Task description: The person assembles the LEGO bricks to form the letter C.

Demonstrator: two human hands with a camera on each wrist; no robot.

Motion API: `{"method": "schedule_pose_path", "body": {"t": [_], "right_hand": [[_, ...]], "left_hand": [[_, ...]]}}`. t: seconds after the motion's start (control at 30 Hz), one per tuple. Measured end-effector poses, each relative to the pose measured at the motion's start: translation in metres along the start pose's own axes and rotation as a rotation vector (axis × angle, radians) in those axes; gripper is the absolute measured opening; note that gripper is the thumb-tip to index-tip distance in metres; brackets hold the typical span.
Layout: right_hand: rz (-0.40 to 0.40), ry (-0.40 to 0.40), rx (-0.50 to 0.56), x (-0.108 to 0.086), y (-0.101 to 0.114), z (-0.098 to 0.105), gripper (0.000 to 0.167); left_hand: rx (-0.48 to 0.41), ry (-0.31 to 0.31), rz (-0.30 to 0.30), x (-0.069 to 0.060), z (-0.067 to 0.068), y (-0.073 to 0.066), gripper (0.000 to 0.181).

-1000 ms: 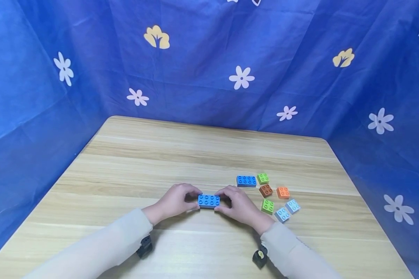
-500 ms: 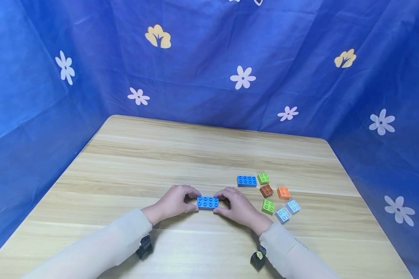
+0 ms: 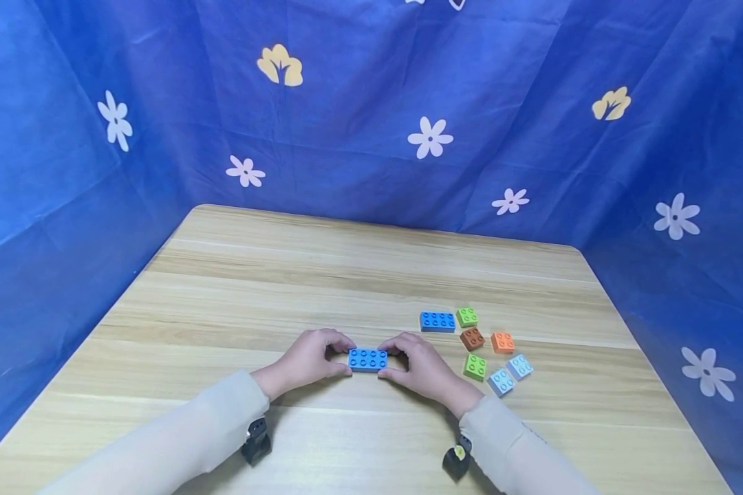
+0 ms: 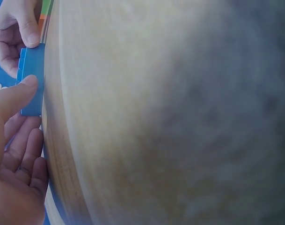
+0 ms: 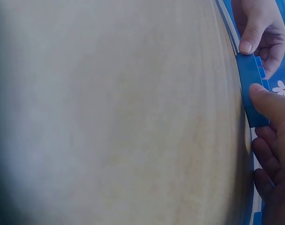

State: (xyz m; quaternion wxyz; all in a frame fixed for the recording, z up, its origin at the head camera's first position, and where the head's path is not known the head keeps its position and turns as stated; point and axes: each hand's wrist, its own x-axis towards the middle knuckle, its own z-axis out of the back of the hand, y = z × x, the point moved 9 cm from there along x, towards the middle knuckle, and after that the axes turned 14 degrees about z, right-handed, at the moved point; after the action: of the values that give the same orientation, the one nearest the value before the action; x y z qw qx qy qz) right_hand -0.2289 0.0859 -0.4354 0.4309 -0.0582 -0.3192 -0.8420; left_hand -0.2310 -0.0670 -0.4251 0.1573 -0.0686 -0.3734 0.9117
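A long blue toy brick point(image 3: 368, 359) with two rows of studs lies flat on the wooden table, studs up. My left hand point(image 3: 310, 358) pinches its left end between thumb and fingers. From the other side, my right hand point(image 3: 422, 366) pinches the right end the same way. In the left wrist view the left thumb presses the near side of the blue brick point(image 4: 33, 96). The right wrist view shows the right thumb on that same side of the blue brick point(image 5: 251, 103). The fingertips behind the brick are partly hidden.
Right of the right hand lie a second long blue brick point(image 3: 437, 322), two green bricks point(image 3: 475, 366), a brown brick point(image 3: 472, 338), an orange brick point(image 3: 503, 342) and two light blue bricks point(image 3: 501, 381). A blue flowered curtain point(image 3: 359, 103) surrounds the table point(image 3: 254, 275).
Both hands and the blue brick between them have shifted very slightly left and nearer during the past second, mostly in its first half. The other bricks stay put.
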Motion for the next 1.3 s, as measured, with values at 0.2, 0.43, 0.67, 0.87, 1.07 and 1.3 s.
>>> {"method": "schedule_pose_path", "body": {"t": [0.2, 0.43, 0.67, 0.87, 1.07, 1.3], "right_hand": [[0.002, 0.011, 0.001, 0.0, 0.001, 0.001, 0.042], [-0.057, 0.035, 0.032, -0.003, 0.0, 0.01, 0.05], [-0.077, 0.004, 0.024, -0.01, -0.002, 0.03, 0.049], [-0.095, -0.033, 0.004, -0.021, -0.01, 0.05, 0.049], [-0.099, -0.067, -0.024, -0.037, -0.018, 0.068, 0.05], [-0.127, -0.096, -0.041, -0.06, -0.029, 0.082, 0.05]], "left_hand": [[-0.005, 0.003, 0.001, 0.0, -0.001, 0.001, 0.034], [-0.008, 0.002, 0.004, -0.001, 0.0, 0.0, 0.036], [0.004, -0.004, -0.01, -0.001, 0.0, 0.0, 0.036], [0.008, -0.001, -0.008, -0.001, 0.0, 0.0, 0.036], [0.006, 0.005, 0.0, -0.001, -0.001, -0.001, 0.035], [0.006, 0.008, 0.006, -0.001, -0.001, 0.0, 0.035]]}}
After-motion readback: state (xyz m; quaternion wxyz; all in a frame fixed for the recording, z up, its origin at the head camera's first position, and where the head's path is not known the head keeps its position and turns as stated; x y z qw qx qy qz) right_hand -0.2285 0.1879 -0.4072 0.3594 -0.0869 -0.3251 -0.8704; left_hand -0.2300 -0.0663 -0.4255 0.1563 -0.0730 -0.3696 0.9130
